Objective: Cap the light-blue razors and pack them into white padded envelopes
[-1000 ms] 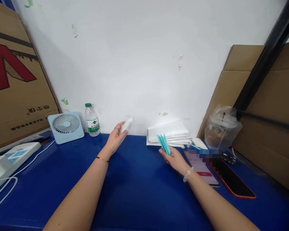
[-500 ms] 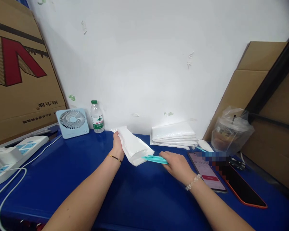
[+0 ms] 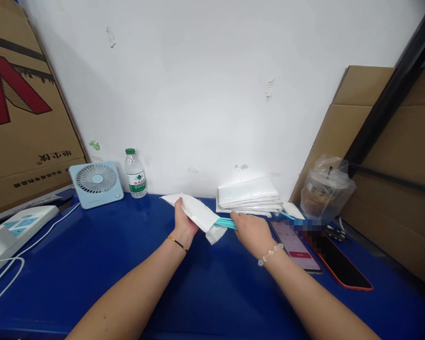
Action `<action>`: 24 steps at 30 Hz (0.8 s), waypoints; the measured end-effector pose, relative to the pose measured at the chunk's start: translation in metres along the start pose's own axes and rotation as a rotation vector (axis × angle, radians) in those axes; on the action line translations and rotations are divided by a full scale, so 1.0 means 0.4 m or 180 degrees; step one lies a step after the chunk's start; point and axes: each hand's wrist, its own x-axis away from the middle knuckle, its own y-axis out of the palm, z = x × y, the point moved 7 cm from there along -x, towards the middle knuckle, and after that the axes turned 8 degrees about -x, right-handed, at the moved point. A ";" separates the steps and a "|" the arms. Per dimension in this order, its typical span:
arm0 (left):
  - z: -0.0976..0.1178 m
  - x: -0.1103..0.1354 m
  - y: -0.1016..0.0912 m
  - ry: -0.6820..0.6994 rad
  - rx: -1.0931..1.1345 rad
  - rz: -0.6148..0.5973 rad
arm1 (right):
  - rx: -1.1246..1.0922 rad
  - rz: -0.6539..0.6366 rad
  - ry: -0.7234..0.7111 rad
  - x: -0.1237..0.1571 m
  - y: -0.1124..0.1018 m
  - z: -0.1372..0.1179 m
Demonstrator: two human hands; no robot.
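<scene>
My left hand (image 3: pixel 184 222) is closed around a white bubble mailer (image 3: pixel 201 212), thumb on its upper face. The mailer is tilted, with its mouth and loose flap facing lower right. Closed on a bundle of flat turquoise strips (image 3: pixel 227 223), my right hand (image 3: pixel 254 232) is just right of that mouth. The strips' left end meets the mailer's mouth; how far it reaches inside is hidden. Behind my right hand lies a stack of white padded mailers (image 3: pixel 248 194) against the wall.
A blue fan (image 3: pixel 97 183) and a water bottle (image 3: pixel 136 174) stand at the back left. A white power strip (image 3: pixel 38 222) with cables lies far left. To the right are two phones (image 3: pixel 297 248) (image 3: pixel 343 264), a bagged drink cup (image 3: pixel 322 189) and cardboard (image 3: pixel 393 198).
The mailer has turned, and its flap now hangs below the mouth. The turquoise strips have moved up against the mouth. The camera view has shifted slightly right.
</scene>
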 end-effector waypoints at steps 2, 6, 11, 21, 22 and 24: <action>0.005 0.005 0.002 0.0105 0.0233 0.0025 | 0.0048 0.0070 0.0160 -0.010 -0.024 -0.002; 0.001 0.015 0.010 0.0086 0.0503 0.0037 | 0.0119 0.0143 0.0408 -0.026 -0.060 -0.015; -0.023 0.023 0.013 -0.0122 0.0590 0.0025 | 0.0225 -0.0052 0.0007 -0.073 -0.127 -0.080; 0.040 0.038 0.035 -0.0239 0.1134 -0.0169 | -0.0107 -0.0671 -0.0923 -0.194 -0.296 -0.209; 0.048 0.041 0.037 -0.0235 0.1165 -0.0191 | -0.0181 -0.0633 -0.1005 -0.196 -0.306 -0.218; 0.060 0.043 0.038 -0.0219 0.1223 -0.0205 | -0.0301 -0.0517 -0.1111 -0.196 -0.324 -0.228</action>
